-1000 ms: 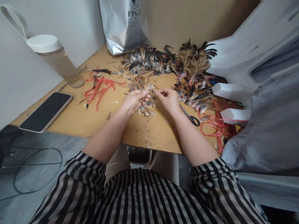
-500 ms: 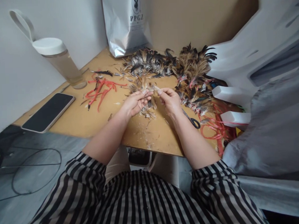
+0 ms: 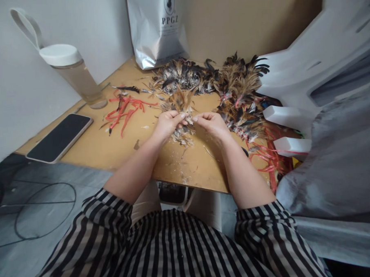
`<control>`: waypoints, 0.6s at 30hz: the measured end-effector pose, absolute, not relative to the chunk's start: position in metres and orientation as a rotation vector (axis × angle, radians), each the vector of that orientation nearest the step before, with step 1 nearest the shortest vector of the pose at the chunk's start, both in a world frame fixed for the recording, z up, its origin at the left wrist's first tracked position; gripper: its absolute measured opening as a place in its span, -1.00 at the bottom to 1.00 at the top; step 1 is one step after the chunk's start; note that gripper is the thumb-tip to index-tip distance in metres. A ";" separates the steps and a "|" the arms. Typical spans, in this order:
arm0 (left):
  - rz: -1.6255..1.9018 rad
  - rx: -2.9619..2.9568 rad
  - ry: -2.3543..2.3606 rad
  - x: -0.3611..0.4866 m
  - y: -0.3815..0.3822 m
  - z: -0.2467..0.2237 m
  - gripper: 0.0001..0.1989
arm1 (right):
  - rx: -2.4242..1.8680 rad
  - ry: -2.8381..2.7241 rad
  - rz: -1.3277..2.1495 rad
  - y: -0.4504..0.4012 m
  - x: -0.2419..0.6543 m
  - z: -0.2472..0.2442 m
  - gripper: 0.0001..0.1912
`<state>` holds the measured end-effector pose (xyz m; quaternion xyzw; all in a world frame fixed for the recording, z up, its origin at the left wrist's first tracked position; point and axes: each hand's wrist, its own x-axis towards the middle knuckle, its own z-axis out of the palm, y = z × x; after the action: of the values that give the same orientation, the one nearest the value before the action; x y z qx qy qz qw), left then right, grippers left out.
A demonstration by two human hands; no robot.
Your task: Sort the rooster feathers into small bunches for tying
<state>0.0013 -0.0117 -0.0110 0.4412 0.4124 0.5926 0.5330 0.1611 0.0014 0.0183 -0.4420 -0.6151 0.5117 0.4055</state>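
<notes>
Feathers (image 3: 183,99) in left hand (image 3: 169,125), grip pinched tight, likely leaving bases reachable; right hand (image 3: 214,125) just beside, grip narrow; contents too small to tell.

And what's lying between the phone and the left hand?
In the head view, red strips lie between the phone and left hand, with a small pale scrap nearer the hand.

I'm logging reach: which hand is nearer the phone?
Left: the left hand is right of the phone, at the feathers; the right hand is farther right.
</notes>
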 end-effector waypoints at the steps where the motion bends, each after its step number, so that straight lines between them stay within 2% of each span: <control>1: 1.407 1.083 1.000 0.002 -0.012 -0.011 -0.81 | -1.123 -1.561 1.323 0.001 0.160 0.017 -0.72; 9: 1.409 0.954 0.952 0.002 -0.012 -0.011 -0.78 | -1.001 -1.359 1.589 0.007 0.157 0.008 -0.71; 18: 1.300 0.852 0.833 0.003 -0.015 -0.011 -0.82 | -0.957 -1.330 1.334 0.000 0.147 0.011 -0.70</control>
<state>0.0032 -0.0153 -0.0108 0.3728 0.3647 0.5691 0.6357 0.1467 0.0001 0.0112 -0.3945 -0.5480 0.5498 0.4918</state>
